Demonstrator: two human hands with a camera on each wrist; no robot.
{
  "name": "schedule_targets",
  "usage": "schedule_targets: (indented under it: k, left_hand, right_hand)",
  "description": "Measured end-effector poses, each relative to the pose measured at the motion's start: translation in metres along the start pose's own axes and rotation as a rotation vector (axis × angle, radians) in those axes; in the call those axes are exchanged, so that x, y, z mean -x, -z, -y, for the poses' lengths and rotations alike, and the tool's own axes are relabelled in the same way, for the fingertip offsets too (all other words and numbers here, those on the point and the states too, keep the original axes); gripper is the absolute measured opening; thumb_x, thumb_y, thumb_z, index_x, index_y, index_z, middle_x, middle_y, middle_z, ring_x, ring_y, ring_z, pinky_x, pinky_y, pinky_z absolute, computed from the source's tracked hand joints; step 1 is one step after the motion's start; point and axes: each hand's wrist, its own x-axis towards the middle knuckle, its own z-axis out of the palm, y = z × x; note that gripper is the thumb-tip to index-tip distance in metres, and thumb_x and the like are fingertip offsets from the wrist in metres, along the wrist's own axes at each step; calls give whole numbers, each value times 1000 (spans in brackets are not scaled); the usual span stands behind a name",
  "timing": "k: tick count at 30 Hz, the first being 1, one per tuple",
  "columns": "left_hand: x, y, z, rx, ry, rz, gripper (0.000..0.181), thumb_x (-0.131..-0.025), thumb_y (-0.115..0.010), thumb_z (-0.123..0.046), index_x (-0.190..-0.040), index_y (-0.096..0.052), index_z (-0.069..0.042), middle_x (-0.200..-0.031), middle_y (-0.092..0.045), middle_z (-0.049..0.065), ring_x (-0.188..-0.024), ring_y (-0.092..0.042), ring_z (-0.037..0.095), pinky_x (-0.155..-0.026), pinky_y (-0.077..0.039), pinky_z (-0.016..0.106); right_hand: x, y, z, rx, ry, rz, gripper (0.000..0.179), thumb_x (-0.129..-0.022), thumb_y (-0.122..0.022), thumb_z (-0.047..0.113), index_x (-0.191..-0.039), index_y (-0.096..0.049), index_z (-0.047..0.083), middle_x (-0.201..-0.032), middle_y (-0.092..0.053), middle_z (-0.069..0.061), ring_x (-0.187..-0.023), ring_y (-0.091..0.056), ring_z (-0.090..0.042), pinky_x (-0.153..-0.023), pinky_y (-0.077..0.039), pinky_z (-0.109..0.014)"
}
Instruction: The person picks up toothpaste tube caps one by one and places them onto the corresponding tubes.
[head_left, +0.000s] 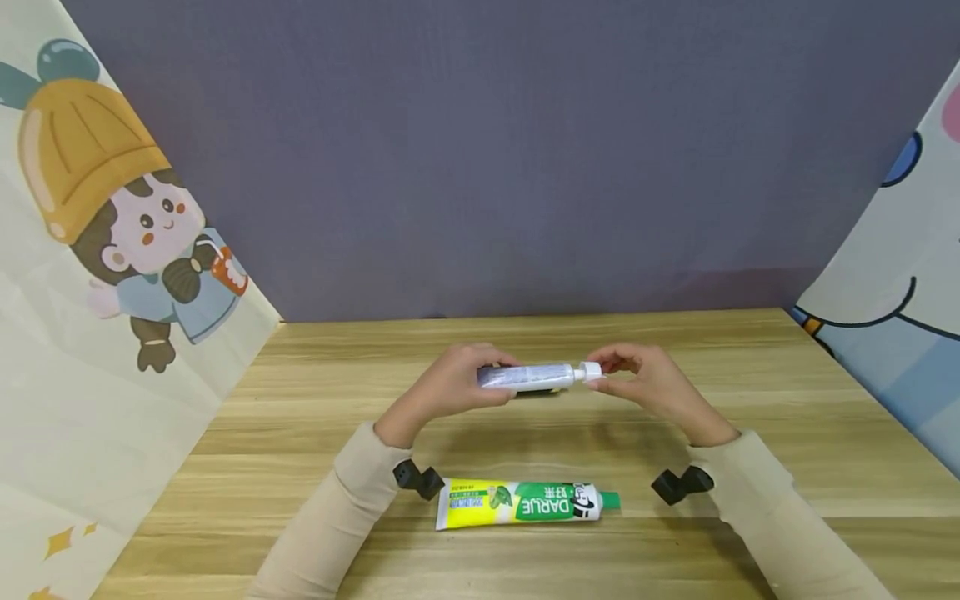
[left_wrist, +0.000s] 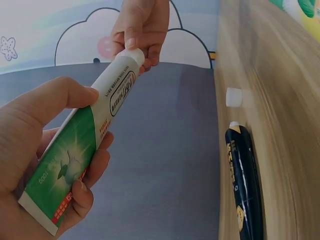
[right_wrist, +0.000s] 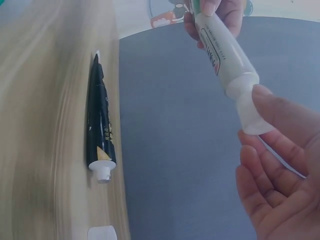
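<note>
A toothpaste tube (head_left: 528,377), green and white in the left wrist view, is held level above the table. My left hand (head_left: 453,382) grips its green tail half, thumb on one face and fingers curled behind. At the other end my right hand (head_left: 647,379) pinches a white cap (head_left: 591,371) between thumb and fingers. A short stretch of narrow neck shows between tube and cap in the head view; whether the cap still sits on the nozzle is unclear. Below lies a black toothpaste tube (right_wrist: 100,120), its white nozzle bare, with a loose white cap (left_wrist: 233,97) near it.
A yellow and green toothpaste tube (head_left: 517,504) with a green cap (head_left: 611,501) lies on the wooden table (head_left: 300,467), nearer to me than both hands. A grey-purple panel (head_left: 480,167) stands behind the table, and printed cartoon sheets (head_left: 45,350) flank it.
</note>
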Motion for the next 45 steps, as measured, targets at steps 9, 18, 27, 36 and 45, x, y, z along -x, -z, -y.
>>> schedule_targets:
  k: [9, 18, 27, 36, 45]
  left_hand:
    - [-2, 3, -3, 54, -23, -16, 33, -80, -74, -18, -112, -68, -10, -104, -67, 4, -84, -59, 11, -70, -48, 23]
    - [-3, 3, -3, 51, -38, -13, 32, -80, -74, -18, -111, -69, -11, -104, -68, 3, -83, -59, 10, -70, -48, 23]
    - [-5, 3, -2, 82, -39, 7, 32, -81, -74, -19, -112, -69, -12, -105, -68, 3, -82, -58, 11, -67, -48, 22]
    - [-4, 1, 0, 116, -37, 36, 32, -82, -73, -17, -113, -68, -9, -106, -68, 6, -84, -59, 12, -69, -49, 22]
    - [-4, 1, 1, 131, -32, 31, 34, -81, -73, -17, -114, -68, -10, -107, -67, 5, -85, -59, 12, -68, -49, 22]
  right_hand:
    - [0, 0, 2, -10, 31, -10, 30, -80, -75, 17, -107, -68, 6, -96, -68, -5, -85, -59, -10, -78, -48, -28]
    - [3, 1, 3, -19, 54, -27, 28, -80, -75, 18, -106, -68, 9, -98, -67, -2, -86, -59, -10, -78, -49, -29]
    - [2, -1, 3, -28, 98, -28, 28, -78, -76, 12, -104, -68, 7, -96, -68, -2, -84, -61, -9, -79, -47, -24]
    - [3, -4, 4, 21, 123, -44, 26, -79, -75, 13, -104, -69, 7, -95, -69, -2, -84, -61, -8, -80, -46, -24]
    - [5, 0, 8, 34, 131, -26, 25, -80, -74, 10, -105, -69, 6, -95, -69, -1, -83, -60, -8, -79, -46, -22]
